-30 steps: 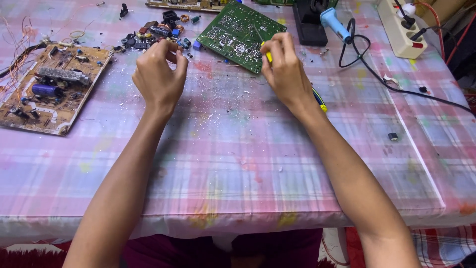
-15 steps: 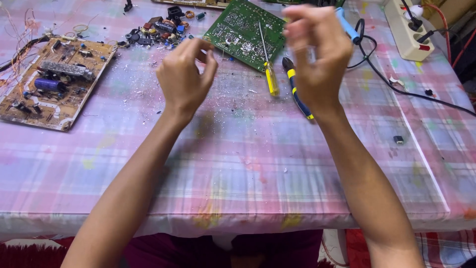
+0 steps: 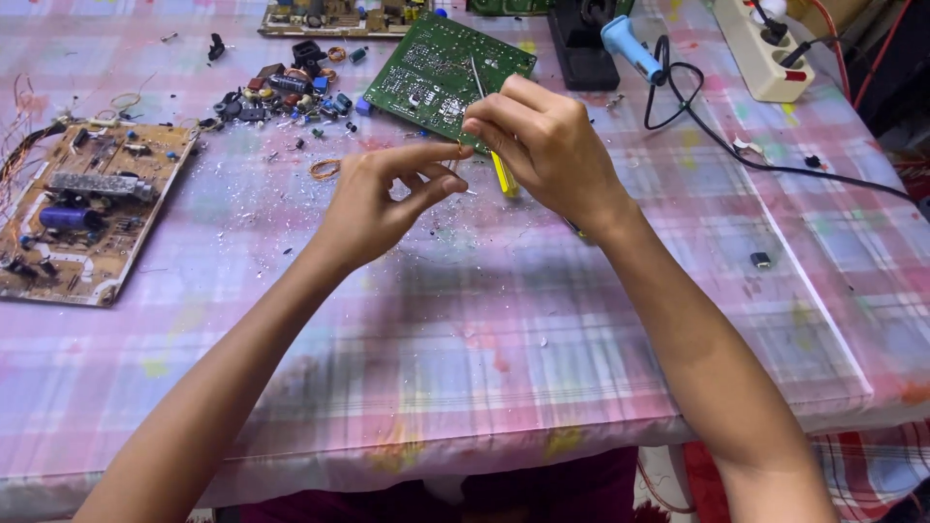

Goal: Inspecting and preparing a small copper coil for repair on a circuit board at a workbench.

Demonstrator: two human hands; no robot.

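My left hand (image 3: 383,199) and my right hand (image 3: 547,145) meet fingertip to fingertip above the pink plaid tablecloth (image 3: 484,329). Between them they pinch a tiny part (image 3: 462,146), too small to identify. Just behind the fingers lies a green circuit board (image 3: 426,77). A yellow-handled screwdriver (image 3: 502,174) rests on the table with its metal shaft over that board, and my right hand partly hides its handle.
A brown circuit board (image 3: 87,213) lies at the left, and a pile of loose electronic components (image 3: 281,92) behind it. A blue-handled soldering iron (image 3: 630,48), a black cable (image 3: 775,167) and a white power strip (image 3: 765,48) sit at the back right. A small black part (image 3: 760,260) lies at the right.
Both hands have risen off the table and come together. My right hand moved left to meet my left fingertips, and the pinch is now shared.
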